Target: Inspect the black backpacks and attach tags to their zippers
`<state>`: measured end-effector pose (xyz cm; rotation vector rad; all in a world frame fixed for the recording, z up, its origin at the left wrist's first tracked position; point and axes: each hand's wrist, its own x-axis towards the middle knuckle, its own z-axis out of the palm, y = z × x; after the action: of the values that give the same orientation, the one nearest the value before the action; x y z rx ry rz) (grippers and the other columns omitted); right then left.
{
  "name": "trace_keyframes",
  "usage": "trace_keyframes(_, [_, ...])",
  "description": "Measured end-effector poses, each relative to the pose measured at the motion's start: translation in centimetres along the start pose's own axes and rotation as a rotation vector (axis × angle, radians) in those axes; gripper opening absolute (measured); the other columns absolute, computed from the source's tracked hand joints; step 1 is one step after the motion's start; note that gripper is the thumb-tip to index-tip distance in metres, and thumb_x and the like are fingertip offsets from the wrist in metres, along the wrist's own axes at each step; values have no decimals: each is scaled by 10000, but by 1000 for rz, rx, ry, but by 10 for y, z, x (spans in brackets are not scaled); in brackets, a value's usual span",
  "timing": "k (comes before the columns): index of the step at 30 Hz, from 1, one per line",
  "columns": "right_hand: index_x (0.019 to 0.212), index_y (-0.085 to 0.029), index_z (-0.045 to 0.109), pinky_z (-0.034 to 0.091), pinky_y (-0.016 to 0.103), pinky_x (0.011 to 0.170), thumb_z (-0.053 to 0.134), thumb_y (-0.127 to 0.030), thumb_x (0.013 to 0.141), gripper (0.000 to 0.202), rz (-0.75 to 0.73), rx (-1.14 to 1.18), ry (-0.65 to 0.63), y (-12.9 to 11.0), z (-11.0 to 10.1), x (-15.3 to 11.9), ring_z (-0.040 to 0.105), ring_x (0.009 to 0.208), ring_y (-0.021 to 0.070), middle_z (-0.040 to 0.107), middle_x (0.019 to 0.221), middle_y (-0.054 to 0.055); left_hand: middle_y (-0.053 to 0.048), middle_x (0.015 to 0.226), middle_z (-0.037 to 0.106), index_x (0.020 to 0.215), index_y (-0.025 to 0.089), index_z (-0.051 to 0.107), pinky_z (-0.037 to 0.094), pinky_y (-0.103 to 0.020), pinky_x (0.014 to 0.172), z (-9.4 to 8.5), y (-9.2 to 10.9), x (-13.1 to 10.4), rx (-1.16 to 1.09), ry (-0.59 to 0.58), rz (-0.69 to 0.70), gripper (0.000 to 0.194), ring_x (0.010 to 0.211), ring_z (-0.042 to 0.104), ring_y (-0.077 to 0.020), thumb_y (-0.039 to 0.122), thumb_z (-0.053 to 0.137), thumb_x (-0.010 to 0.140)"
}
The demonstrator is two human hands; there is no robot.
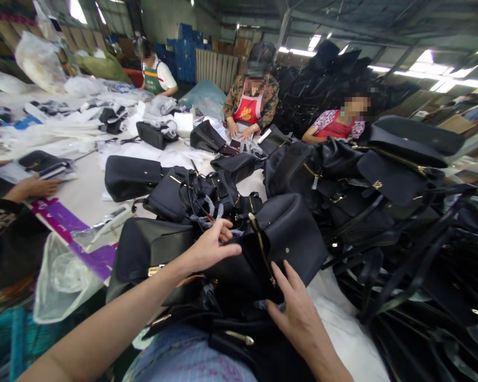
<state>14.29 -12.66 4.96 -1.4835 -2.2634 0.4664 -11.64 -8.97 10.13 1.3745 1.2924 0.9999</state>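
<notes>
Over my feed, both forearms on my side, left (115, 318) and right (322, 345), show bare, as do the left hand (213, 241) and right hand (297, 302), each slim-fingered. Low at the bottom edge I make out a light blue garment (183, 355), faintly striped and creased, with pinkish-red markings too blurred for me to read.

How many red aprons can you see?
2. One red apron is at the back, in the middle; the other red apron is farther right, partly behind the piled black bags. More could be hidden.
</notes>
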Motion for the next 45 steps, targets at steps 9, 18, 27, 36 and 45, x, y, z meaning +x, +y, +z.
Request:
trace_keyframes(9, [1423, -200, 435, 320, 606, 1076, 593, -184, 721, 720, -29, -72, 4, -6, -31, 19, 304, 1397, 374, 357, 1509, 180, 34, 733, 595, 1103, 178, 562, 404, -226, 554, -22, 8, -11, -238, -101, -297, 451, 576, 543, -118, 227, 680, 670])
trace_keyframes(18, [1433, -296, 423, 290, 568, 1115, 571, -221, 809, 646, -251, 395, 156, -67, -19, -13, 363, 1378, 335, 395, 1504, 62, -25, 778, 670, 959, 147, 698, 450, -181, 551, 4, 54, -15, -782, 99, -504, 243, 567, 583, -83, 119, 593, 741])
trace_keyframes(27, [992, -237, 750, 583, 398, 664, 743, -554, 679, 445, 631, 980, 348, -22, -16, -21, 719, 804, 339, 765, 803, 68, -107, 1329, 538, 1189, 240, 653, 326, -456, 1076, -19, 81, -60, 299, 138, 318, 490, 1247, 442, -310, 460, 694, 754])
trace_keyframes(36, [1001, -155, 715, 559, 414, 769, 748, -554, 672, 518, 735, 1201, 174, -30, -18, -19, 700, 882, 315, 757, 899, 94, 34, 674, 621, 790, 150, 635, 417, -205, 553, 5, 72, -11, -95, -436, -181, 275, 607, 554, -119, 297, 765, 598])
trace_keyframes(45, [1024, -248, 719, 498, 366, 884, 687, -353, 789, 260, 125, 264, 540, -27, -36, -19, 649, 972, 257, 701, 1040, 74, 0, 711, 674, 830, 137, 656, 473, -237, 613, 17, 34, -15, -428, -218, -496, 387, 623, 594, -131, 255, 793, 487])
